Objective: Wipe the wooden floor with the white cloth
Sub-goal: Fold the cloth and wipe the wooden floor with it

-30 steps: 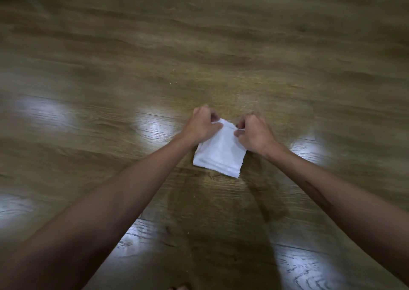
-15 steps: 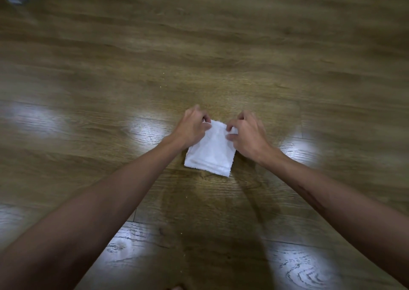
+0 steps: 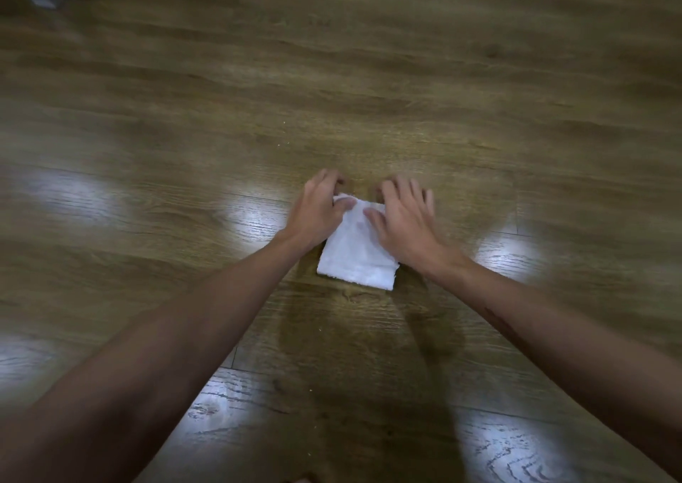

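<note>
While both hands work at its far end, one white cloth (image 3: 356,257) lies flat on the wooden floor (image 3: 369,76), folded into a thick, roughly square pad with a nubbly, towel-like nap and a slightly ragged near edge. Two bare forearms reach in from the near side, one per hand. The left hand (image 3: 319,211) sits at the pad's far left corner, its thumb laid on the fabric and its fingers curled over the far edge; whether they pinch the fold cannot be told. The right hand (image 3: 404,224) lies over the pad's right side with fingers straight and spread, thumb resting on the cloth. Nearer than both hands, the rest of the pad shows uncovered. Around it run long glossy planks of brown wood grain, carrying several bright patches of reflected light and a few pale specks beyond the fingers.
</note>
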